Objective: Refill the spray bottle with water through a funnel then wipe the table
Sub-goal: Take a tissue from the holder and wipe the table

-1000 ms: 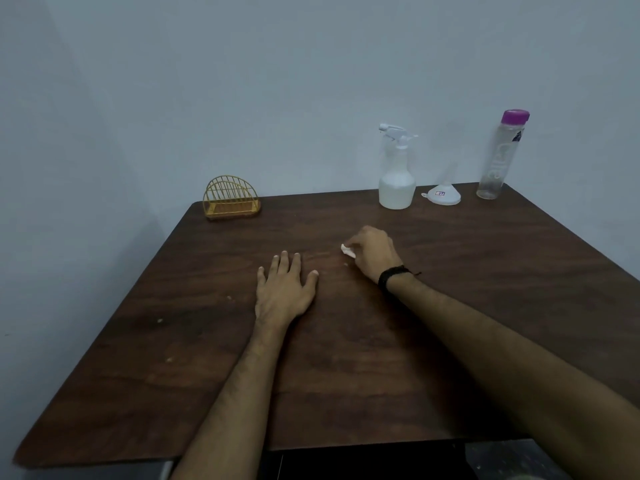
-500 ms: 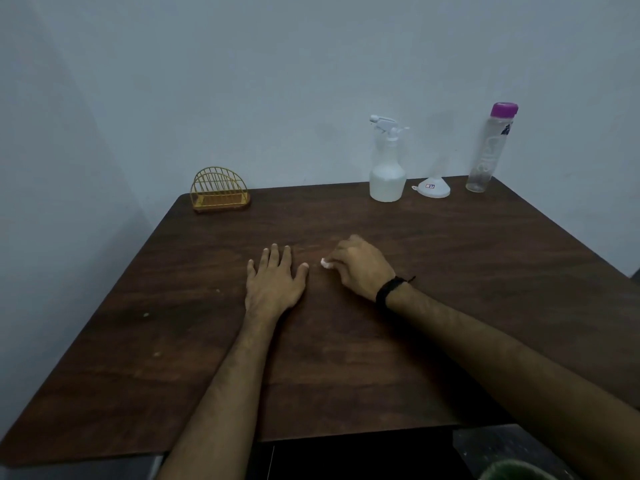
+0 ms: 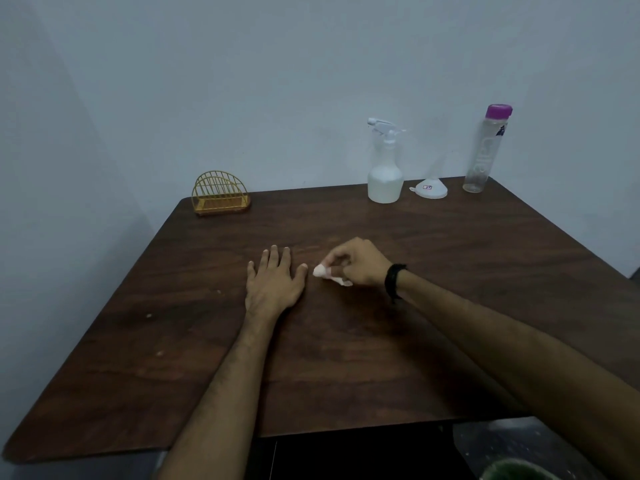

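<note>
A white spray bottle (image 3: 385,174) stands at the back of the dark wooden table (image 3: 450,306), with its trigger head on. Beside it on the right lies a white funnel (image 3: 430,188), upside down. A clear water bottle (image 3: 485,154) with a purple cap stands further right. My right hand (image 3: 356,261) pinches a small crumpled white tissue (image 3: 325,273) against the table's middle. My left hand (image 3: 275,280) lies flat on the wood just left of the tissue, fingers straight.
A yellow wire napkin holder (image 3: 220,194) sits at the back left corner. A green round object (image 3: 512,471) shows below the table's front right edge. Pale walls close in behind and to the left.
My right hand has drawn the tissue toward me and to the left, close to my left thumb, and the tissue shows more now. My left hand has stayed flat.
</note>
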The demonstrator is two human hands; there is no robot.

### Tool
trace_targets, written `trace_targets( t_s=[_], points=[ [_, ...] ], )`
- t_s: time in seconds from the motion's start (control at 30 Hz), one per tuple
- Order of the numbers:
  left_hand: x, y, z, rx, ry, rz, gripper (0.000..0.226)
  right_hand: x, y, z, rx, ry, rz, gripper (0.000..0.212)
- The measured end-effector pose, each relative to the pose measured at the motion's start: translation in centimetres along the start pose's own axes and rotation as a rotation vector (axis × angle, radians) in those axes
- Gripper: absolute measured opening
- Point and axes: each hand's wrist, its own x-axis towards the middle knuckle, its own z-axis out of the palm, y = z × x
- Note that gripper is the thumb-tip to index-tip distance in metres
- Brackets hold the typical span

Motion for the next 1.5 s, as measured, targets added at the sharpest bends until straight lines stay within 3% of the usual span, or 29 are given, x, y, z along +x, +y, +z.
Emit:
trace_targets(
  t_s=[0.07, 0.13, 0.27, 0.47, 0.77, 0.93, 1.17, 1.4, 1.5],
  points=[
    [0.0, 0.0, -0.1, 0.005, -0.008, 0.0, 0.071, 0.9, 0.8, -1.6, 0.438, 0.094, 0.186, 0.02],
    [0.0, 0.0, -0.2, 0.001, -0.009, 0.0, 0.071, 2.1, 2.0, -3.3, 0.601, 0.24, 0.281, 0.024],
    [-0.1, 0.0, -0.3, -0.004, -0.014, -0.002, 0.071, 3.0, 4.1, -4.3, -0.05, 0.386, 0.224, 0.024],
    [0.0, 0.0, -0.1, -0.004, -0.014, -0.003, 0.071, 1.9, 4.9, -2.7, -0.407, 0.386, -0.045, 0.02],
    [0.2, 0.1, -0.1, 0.018, -0.022, -0.01, 0.071, 0.3, 2.8, -1.3, -0.384, 0.31, -0.063, 0.013],
    [0.1, 0.2, 0.0, 0.021, -0.01, -0.012, 0.071, -1.5, 0.0, 2.1, -0.346, 0.192, -0.223, 0.014],
    [0.0, 0.2, -0.2, 0.01, -0.03, -0.01, 0.07, 3.6, 1.1, -1.0, -0.306, 0.339, 0.055, 0.014],
    [0.0, 0.0, 0.1, -0.001, -0.004, 0.007, 0.061, 1.4, -1.6, 3.4, -0.34, 0.184, -0.186, 0.018],
    [0.0, 0.1, 0.0, 0.0, -0.001, 0.009, 0.059, 3.0, -1.3, 2.2, -0.308, 0.201, -0.101, 0.015]
  ],
)
